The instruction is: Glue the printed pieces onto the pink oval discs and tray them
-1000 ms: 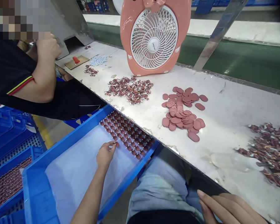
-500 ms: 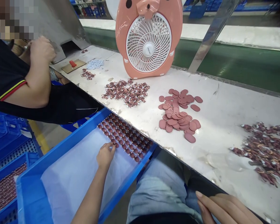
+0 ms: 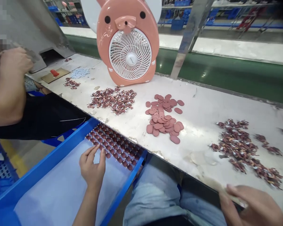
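Observation:
My left hand (image 3: pixel 93 166) hovers over a blue tray (image 3: pixel 49 157), thumb and fingers apart and nothing between them. Just past its fingertips, rows of small reddish-brown pieces with light bits (image 3: pixel 118 147) lie on a white sheet (image 3: pixel 58 185) lining the tray. At the lower right, my right hand (image 3: pixel 252 204) is at the table's front edge, somewhat blurred. Its thumb and forefinger are apart, with the edge showing between them; its other fingers are mostly hidden. Nearest to it on the table is a loose heap of small dark-brown pieces (image 3: pixel 238 144).
Flat reddish ovals (image 3: pixel 163 122) are piled mid-table (image 3: pixel 209 103). Left of them sits another heap of small brown pieces (image 3: pixel 113 99), with an orange animal-shaped fan (image 3: pixel 129 47) behind. A co-worker's arm (image 3: pixel 11 88) is at the left, near pale blue bits (image 3: pixel 80 72).
My left hand's fingers have spread apart and drawn back from the piece they were touching in the row. My right hand has shifted toward the table edge. The view has turned rightward.

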A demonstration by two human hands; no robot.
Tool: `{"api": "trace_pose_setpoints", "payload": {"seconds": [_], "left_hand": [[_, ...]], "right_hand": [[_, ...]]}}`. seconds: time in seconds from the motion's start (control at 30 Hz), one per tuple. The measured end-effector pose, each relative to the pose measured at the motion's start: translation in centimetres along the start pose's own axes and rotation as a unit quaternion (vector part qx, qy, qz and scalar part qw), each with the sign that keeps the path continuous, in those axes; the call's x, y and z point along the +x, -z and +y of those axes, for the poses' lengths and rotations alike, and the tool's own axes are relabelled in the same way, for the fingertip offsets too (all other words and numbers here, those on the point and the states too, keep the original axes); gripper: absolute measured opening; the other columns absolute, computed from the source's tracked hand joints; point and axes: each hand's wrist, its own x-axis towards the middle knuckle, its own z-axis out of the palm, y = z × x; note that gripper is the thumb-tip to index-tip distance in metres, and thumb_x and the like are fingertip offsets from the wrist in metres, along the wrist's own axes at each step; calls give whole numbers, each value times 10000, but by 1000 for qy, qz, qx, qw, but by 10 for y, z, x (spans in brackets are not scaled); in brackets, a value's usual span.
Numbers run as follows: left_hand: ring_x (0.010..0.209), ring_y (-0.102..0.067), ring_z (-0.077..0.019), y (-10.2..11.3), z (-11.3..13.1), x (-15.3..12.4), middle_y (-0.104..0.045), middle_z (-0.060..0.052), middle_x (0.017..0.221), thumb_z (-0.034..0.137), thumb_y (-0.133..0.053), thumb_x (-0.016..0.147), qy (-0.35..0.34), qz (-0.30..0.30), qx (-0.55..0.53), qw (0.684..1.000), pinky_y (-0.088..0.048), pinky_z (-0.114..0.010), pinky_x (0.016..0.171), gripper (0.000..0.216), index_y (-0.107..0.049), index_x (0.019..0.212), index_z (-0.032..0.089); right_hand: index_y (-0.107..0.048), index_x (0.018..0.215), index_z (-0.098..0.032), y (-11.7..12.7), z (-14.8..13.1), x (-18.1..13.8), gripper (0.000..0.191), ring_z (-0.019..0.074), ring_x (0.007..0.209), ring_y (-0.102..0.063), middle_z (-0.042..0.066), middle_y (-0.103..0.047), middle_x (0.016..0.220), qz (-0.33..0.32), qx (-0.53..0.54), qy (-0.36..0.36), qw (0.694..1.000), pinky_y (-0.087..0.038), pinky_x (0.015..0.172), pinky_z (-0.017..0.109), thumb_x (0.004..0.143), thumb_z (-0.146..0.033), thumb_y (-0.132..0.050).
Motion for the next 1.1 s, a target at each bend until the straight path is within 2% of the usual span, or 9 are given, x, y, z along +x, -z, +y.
{"api": "trace_pose_setpoints", "payload": {"seconds": [0.1,0.17,0.23,0.33,0.53,0.7,0.83,0.97,1.1], "left_hand": [[1222,-527,-288,7,58,6,-593,-150,1266,434,-572,877,-94,35,-51,994,-376,-452,1069,376,-634,1166,202],[1244,-526,-305,6,97,11,-611,-135,1311,419,-635,840,-243,-37,-89,965,-353,-461,1084,450,-614,1245,224],[1302,-486,-307,5,125,14,-592,-118,1382,410,-613,868,-368,-131,-101,915,-265,-489,1131,541,-520,1375,243],[1284,-515,-286,2,135,13,-634,-81,1350,370,-628,877,-417,-169,-148,880,-228,-484,1141,519,-527,1378,279],[872,-706,-199,5,122,-9,-792,-16,888,238,-696,832,-359,-132,-266,885,-473,-383,937,158,-752,966,299],[710,-700,-167,41,166,-44,-763,-41,785,206,-503,950,-198,-213,-388,875,-553,-292,687,222,-724,974,202],[690,-667,-152,61,193,-67,-725,-12,690,282,-682,842,66,-384,-561,731,-527,-249,700,115,-775,807,225],[738,-612,-130,58,194,-82,-668,-9,769,322,-733,799,59,-410,-601,683,-490,-224,698,155,-791,933,269],[714,-585,-118,50,193,-94,-581,2,812,381,-735,791,28,-445,-670,594,-483,-225,641,261,-761,1035,291]], "right_hand": [[-512,1322,-124,-12,-2,19,595,345,943,-595,157,-618,1025,7,-45,-130,990,-454,838,511,859,-463,-671],[-450,1377,-103,-24,-5,35,731,391,1071,-541,198,-592,1171,-42,-42,-149,987,-413,903,565,854,-583,-621],[-482,1340,-136,-34,-5,46,647,377,1128,-508,177,-583,1236,-70,-12,-155,985,-395,939,555,869,-561,-610],[-566,1196,-189,-41,-3,51,424,330,1099,-536,117,-630,1161,-69,38,-168,983,-410,938,505,896,-485,-603],[-543,1174,-252,-33,-12,39,322,270,1091,-575,77,-610,1166,-22,187,-237,953,-451,925,413,889,-367,-636],[-461,1101,-282,-18,-39,41,231,143,672,-560,-11,-556,826,-49,373,-287,881,-479,572,242,918,-349,-584],[-500,1058,-256,-13,-55,51,335,120,649,-548,-4,-608,826,-128,482,-319,806,-466,572,224,830,-369,-719],[-468,1038,-249,-15,-64,52,391,92,611,-511,-26,-591,788,-157,551,-360,736,-430,546,201,811,-424,-734],[-407,1094,-257,-17,-70,44,429,70,502,-431,-61,-530,708,-163,569,-398,701,-340,438,168,847,-486,-672]]}}
